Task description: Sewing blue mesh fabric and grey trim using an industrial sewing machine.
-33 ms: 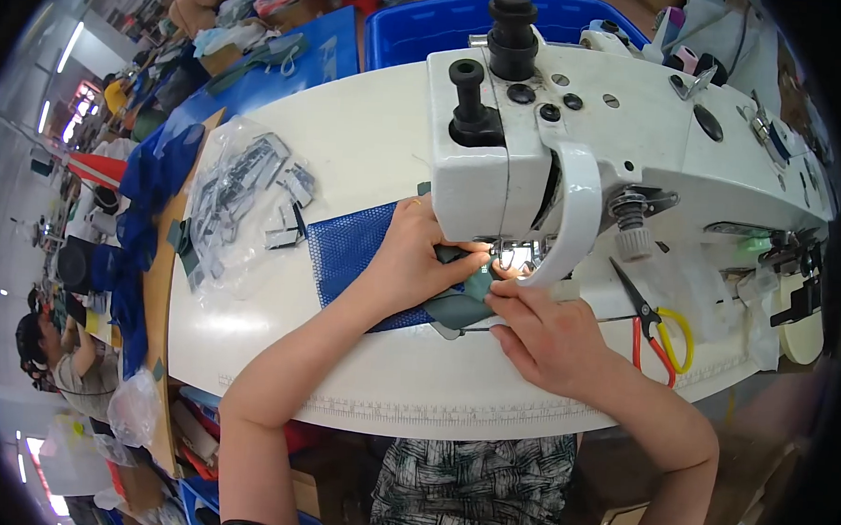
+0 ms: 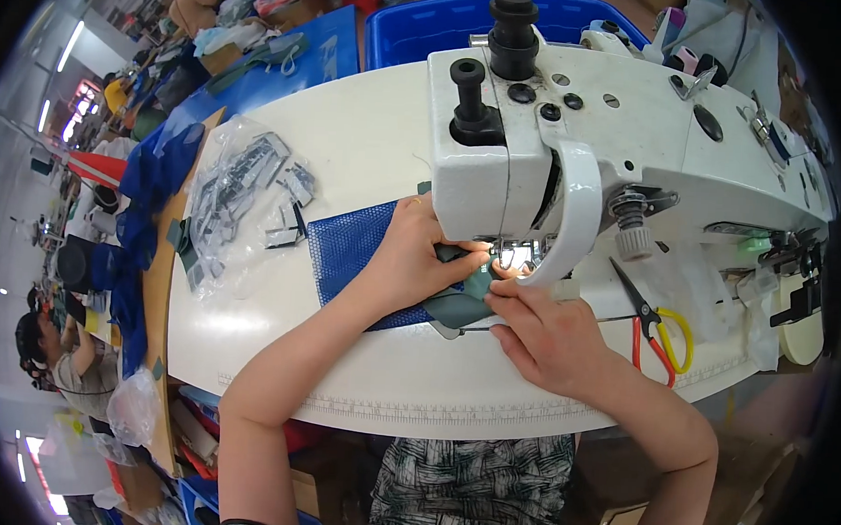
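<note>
A white sewing machine (image 2: 470, 194) stands over the table, its lamp lighting the presser foot (image 2: 507, 252). Under and in front of the foot lies a dark green fabric piece (image 2: 458, 309), next to blue mesh fabric (image 2: 341, 250). My left hand (image 2: 413, 262) rests across the mesh, thumb and forefinger closed on the green fabric just left of the foot. From the right, my right hand (image 2: 553, 341) has its fingertips closed at the green fabric's edge, close below the foot. The machine head and my fingers hide part of the stitching spot.
Scissors (image 2: 650, 324) with red and yellow handles lie right of my right hand. A clear plastic bag (image 2: 240, 198) of small grey pieces sits on the left. Behind the machine is a blue bin (image 2: 403, 27). Another person (image 2: 69, 360) works at far left.
</note>
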The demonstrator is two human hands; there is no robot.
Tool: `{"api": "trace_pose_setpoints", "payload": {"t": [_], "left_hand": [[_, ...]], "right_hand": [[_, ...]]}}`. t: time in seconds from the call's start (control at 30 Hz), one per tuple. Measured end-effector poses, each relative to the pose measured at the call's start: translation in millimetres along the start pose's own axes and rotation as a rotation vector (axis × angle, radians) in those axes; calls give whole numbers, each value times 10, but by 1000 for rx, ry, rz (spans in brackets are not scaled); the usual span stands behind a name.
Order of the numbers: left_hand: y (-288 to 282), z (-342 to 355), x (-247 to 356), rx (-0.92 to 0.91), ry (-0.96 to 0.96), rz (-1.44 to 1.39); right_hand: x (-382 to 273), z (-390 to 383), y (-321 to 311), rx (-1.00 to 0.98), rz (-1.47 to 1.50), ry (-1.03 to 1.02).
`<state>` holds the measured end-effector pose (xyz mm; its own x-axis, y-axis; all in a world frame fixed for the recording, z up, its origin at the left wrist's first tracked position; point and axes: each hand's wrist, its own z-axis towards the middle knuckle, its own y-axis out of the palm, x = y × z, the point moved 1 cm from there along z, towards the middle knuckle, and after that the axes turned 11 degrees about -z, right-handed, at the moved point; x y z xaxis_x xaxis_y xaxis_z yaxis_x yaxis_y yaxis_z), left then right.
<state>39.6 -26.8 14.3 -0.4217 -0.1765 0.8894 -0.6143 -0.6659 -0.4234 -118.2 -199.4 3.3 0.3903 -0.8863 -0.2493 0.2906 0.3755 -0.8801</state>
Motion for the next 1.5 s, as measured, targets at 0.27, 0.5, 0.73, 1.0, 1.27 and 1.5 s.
{"api": "trace_pose_setpoints", "payload": {"t": [0.27, 0.5, 0.73, 1.0, 1.27, 1.5], "left_hand": [[-76, 50, -88, -58, 53, 77], [-59, 33, -255, -35, 154, 101], [-278, -172, 93, -383, 165, 50], [-352, -116, 124, -215, -137, -100], [-293, -87, 457, -58, 339, 267], [-259, -179, 509, -2, 300, 348]], "right_hand": [[-3, 12, 32, 3, -8, -34], [10, 10, 22, 9, -10, -26], [82, -96, 27, 28, -30, 170], [-5, 72, 76, 99, -22, 155], [69, 257, 319, -171, 561, 745], [128, 511, 28, -412, 868, 1048]]}}
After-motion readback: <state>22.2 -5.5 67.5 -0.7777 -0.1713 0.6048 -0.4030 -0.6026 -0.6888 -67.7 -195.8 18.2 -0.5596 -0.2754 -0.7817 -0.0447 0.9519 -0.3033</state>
